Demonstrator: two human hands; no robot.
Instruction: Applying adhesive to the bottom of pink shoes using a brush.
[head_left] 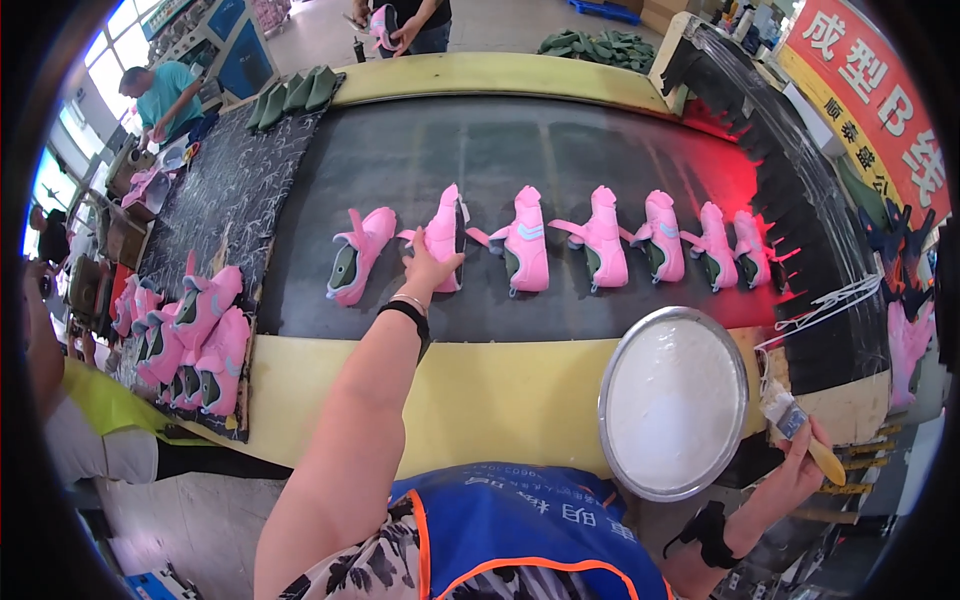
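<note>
Left grip (430, 262) on second pink shoe (449, 218) from the left, hand laid over its near half, thumb to the right; can't tell whether it's clenched or just resting. Right grip (806, 462) clenched on one brush (785, 414), around the yellow handle, pale bristles up-left, just right of the bowl. Black wristbands: two, one per arm.

Row count: seven pink shoes, so six other pink shoes (605, 235) besides the touched one; one left of it, five right. All lie across the belt (400, 140), toes away from the wearer, dark green undersides partly showing. Rightmost two sit closest together, beside a red glow (722, 165).

One round metal bowl (603, 410), white liquid (675, 390) inside, overlaps the near yellow edge (500, 400) in view; support under it hidden.

Edges: near yellow edge runs between wearer and belt; far yellow edge (480, 76) bounds the back. Open room: wide dark band behind the row, narrower strip in front, small gaps between left-hand shoes, tighter at right.

Black-covered table (220, 190) at left: piled pink shoes (222, 350) on its near end, overlapped, no sure count; green shoe forms (298, 92) at far end, about four.

Farther out: person in teal top (168, 98), one; another person (425, 22) beyond the far edge, holding one pink shoe.
</note>
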